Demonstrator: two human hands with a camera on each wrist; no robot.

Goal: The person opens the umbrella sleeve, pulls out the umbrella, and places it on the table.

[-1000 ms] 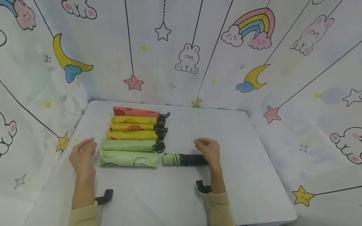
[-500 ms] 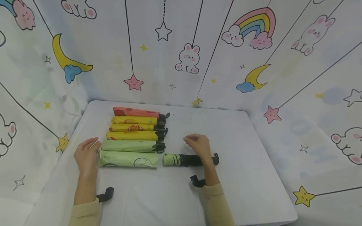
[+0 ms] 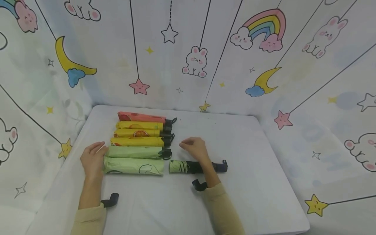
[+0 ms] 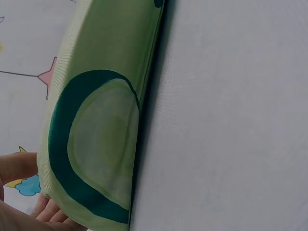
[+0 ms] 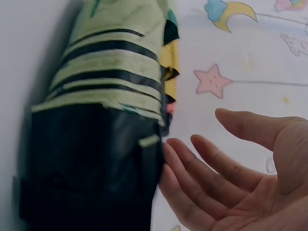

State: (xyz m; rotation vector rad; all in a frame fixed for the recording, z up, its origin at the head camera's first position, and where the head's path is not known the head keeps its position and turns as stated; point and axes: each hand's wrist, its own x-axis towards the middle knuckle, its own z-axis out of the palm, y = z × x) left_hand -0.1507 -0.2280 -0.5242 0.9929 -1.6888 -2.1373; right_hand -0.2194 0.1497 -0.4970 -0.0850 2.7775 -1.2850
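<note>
Folded umbrellas lie in a row on the table. A pale green folded umbrella [image 3: 135, 152] with a black handle lies in front of the yellow ones. Nearest me is a light green, sleeve-like bundle [image 3: 133, 165] with a dark green ring print and no handle showing. My left hand [image 3: 92, 160] is at the left ends of these two, fingers loosely extended; whether it touches them is unclear. To the right lies a short green-and-black folded umbrella [image 3: 174, 166] with a looped black handle. My right hand [image 3: 195, 149] is just beyond it, fingers relaxed and holding nothing.
Three yellow umbrellas [image 3: 137, 141] and a red one [image 3: 141, 117] lie farther back, handles to the right. The white table [image 3: 258, 182] meets a cartoon-printed cloth backdrop [image 3: 164, 71] at the back. A black wrist mount [image 3: 110, 200] sits at each sleeve.
My right hand has moved left across the green-and-black umbrella, uncovering its handle. My left hand has shifted slightly right, closer to the green umbrella ends. The umbrellas have stayed put.
</note>
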